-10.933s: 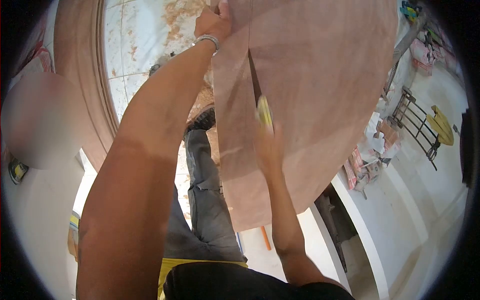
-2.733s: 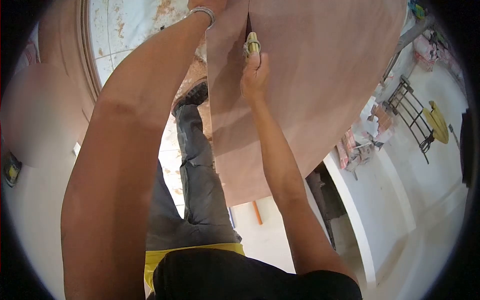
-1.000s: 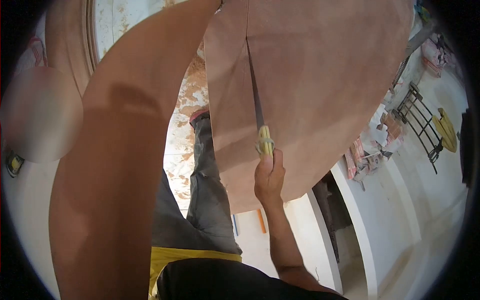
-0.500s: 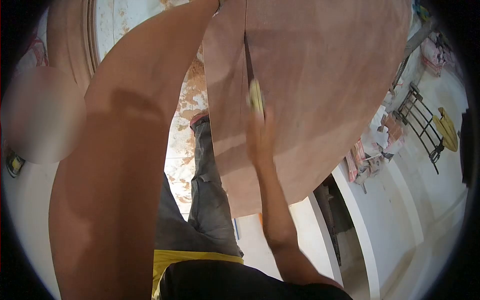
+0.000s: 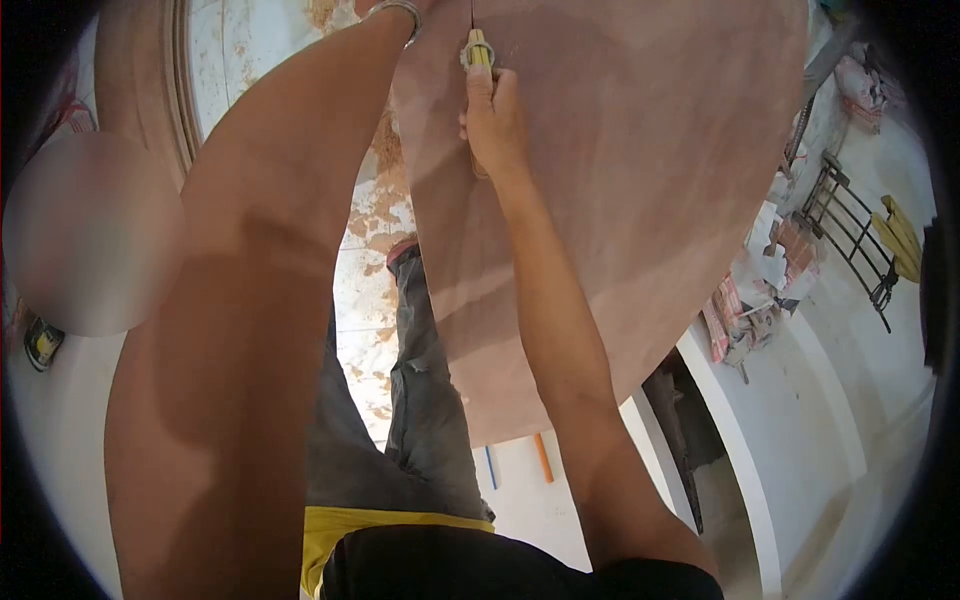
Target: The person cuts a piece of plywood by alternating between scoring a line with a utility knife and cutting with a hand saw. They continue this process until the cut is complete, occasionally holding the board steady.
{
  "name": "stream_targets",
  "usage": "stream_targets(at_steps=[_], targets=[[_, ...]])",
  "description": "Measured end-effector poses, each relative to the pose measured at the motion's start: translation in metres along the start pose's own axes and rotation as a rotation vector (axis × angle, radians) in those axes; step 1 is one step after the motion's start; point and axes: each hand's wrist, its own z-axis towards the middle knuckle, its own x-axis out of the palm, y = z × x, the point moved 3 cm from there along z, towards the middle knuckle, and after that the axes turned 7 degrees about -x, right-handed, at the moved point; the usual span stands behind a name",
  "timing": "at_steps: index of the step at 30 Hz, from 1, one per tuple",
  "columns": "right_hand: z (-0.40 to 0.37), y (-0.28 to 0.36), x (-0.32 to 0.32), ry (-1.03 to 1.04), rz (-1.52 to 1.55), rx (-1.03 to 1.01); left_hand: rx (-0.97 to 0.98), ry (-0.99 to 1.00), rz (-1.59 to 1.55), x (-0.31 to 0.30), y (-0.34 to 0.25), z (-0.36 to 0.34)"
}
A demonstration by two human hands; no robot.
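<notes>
My right hand is closed around the yellowish handle of a handsaw, near the top of the view. Only a short bit of its narrow blade shows beyond the handle, at a thin line in a large brown plywood sheet. The sheet lies beneath my right hand and forearm. My left forearm reaches up across the left side, with a bracelet at the wrist. Past that wrist, my left hand is cut off by the top edge, so its fingers do not show.
Below the sheet's left edge is a tiled floor with brown stains, where my leg stands. Crumpled bags and a metal rack are at the right. An orange stick lies by the sheet's near edge.
My right hand has pushed the saw forward, away from my body, and less blade shows. My left wrist has come slightly lower into view, showing the bracelet.
</notes>
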Motion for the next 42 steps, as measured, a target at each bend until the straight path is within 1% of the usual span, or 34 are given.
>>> stream_targets(at_steps=[1,4,5,7,8,9,10,12,14,16,17,18,19,20,21,22,24,25,27,28,30,31,32,33,34,35,36,38,39,40,41,42], targets=[[-0.003,0.004,0.001,0.023,0.093,0.073,0.002,-0.015,-0.002,0.001,0.003,0.000],[-0.001,-0.010,0.000,0.098,0.345,0.056,0.008,0.005,-0.020,0.002,0.005,0.001],[-0.007,-0.014,-0.006,0.070,0.213,-0.064,0.001,0.025,-0.023,0.002,0.008,0.000],[-0.049,-0.011,-0.025,0.014,-0.056,-0.294,0.012,0.009,-0.023,-0.001,0.008,-0.005],[-0.087,-0.014,-0.037,0.046,-0.114,-0.248,0.023,0.002,-0.031,-0.001,0.003,-0.005],[-0.126,-0.006,-0.050,0.048,-0.132,-0.110,0.009,0.022,-0.027,-0.002,-0.001,-0.007],[-0.162,0.016,-0.062,0.001,-0.206,-0.277,-0.001,0.036,-0.026,-0.007,-0.006,-0.010],[-0.228,0.042,-0.091,0.076,-0.100,0.211,-0.034,0.048,-0.008,-0.013,-0.006,-0.015],[-0.233,0.048,-0.093,0.089,-0.063,0.296,-0.058,0.045,0.011,-0.014,-0.010,-0.020],[-0.185,0.032,-0.077,0.041,-0.117,-0.032,-0.059,0.055,-0.004,-0.015,-0.011,-0.023],[-0.148,0.032,-0.065,0.078,-0.190,0.040,-0.056,0.054,-0.014,-0.015,-0.012,-0.021],[-0.106,0.013,-0.043,0.000,-0.255,-0.074,-0.046,0.056,-0.006,-0.013,-0.010,-0.017],[-0.062,0.001,-0.026,0.019,-0.163,-0.139,-0.043,0.058,0.006,-0.011,-0.006,-0.015],[-0.028,-0.003,-0.015,0.024,-0.144,-0.081,-0.039,0.052,0.016,-0.011,-0.005,-0.011],[-0.011,-0.003,-0.008,0.032,-0.122,-0.022,-0.045,0.034,0.014,-0.013,-0.006,-0.010],[-0.027,-0.004,-0.011,0.024,-0.115,-0.037,-0.053,0.029,0.014,-0.013,-0.007,-0.014],[-0.090,0.001,-0.033,0.014,-0.119,-0.077,-0.059,0.024,-0.006,-0.011,-0.008,-0.014],[-0.133,0.014,-0.046,-0.061,-0.128,-0.077,-0.052,0.027,-0.020,-0.008,-0.006,-0.012],[-0.211,0.031,-0.080,0.055,-0.188,0.101,-0.067,0.030,-0.035,-0.008,-0.003,-0.010],[-0.236,0.038,-0.092,0.104,-0.166,0.327,-0.085,0.032,-0.039,-0.009,-0.005,-0.013],[-0.234,0.031,-0.090,0.085,-0.150,0.303,-0.075,0.020,-0.047,-0.007,-0.005,-0.008],[-0.211,0.015,-0.078,0.020,-0.157,0.061,-0.054,0.011,-0.049,-0.002,-0.001,-0.004],[-0.168,0.002,-0.060,0.010,-0.151,-0.131,-0.035,0.004,-0.051,-0.001,0.002,-0.003],[-0.122,-0.006,-0.042,0.000,-0.189,0.079,-0.029,0.014,-0.055,-0.002,0.004,-0.004],[-0.071,-0.025,-0.023,-0.045,-0.197,-0.211,-0.023,0.024,-0.060,-0.005,0.002,-0.007],[-0.031,-0.010,-0.013,-0.007,-0.179,-0.174,-0.015,0.031,-0.068,-0.006,-0.001,-0.008],[-0.024,-0.008,-0.010,0.008,-0.137,-0.124,-0.006,0.020,-0.046,-0.007,-0.003,-0.002],[-0.032,-0.010,-0.011,0.036,-0.069,0.019,-0.013,0.033,0.012,-0.004,0.002,-0.003],[-0.063,-0.016,-0.021,-0.001,-0.024,-0.087,-0.033,0.038,-0.009,-0.007,0.001,-0.006],[-0.110,-0.014,-0.036,-0.048,-0.132,-0.039,-0.047,0.046,-0.032,-0.011,-0.003,-0.011],[-0.157,-0.005,-0.053,-0.007,-0.122,-0.058,-0.061,0.056,-0.054,-0.012,-0.007,-0.014],[-0.197,0.009,-0.066,-0.068,-0.219,0.164,-0.066,0.064,-0.061,-0.012,-0.008,-0.013]])
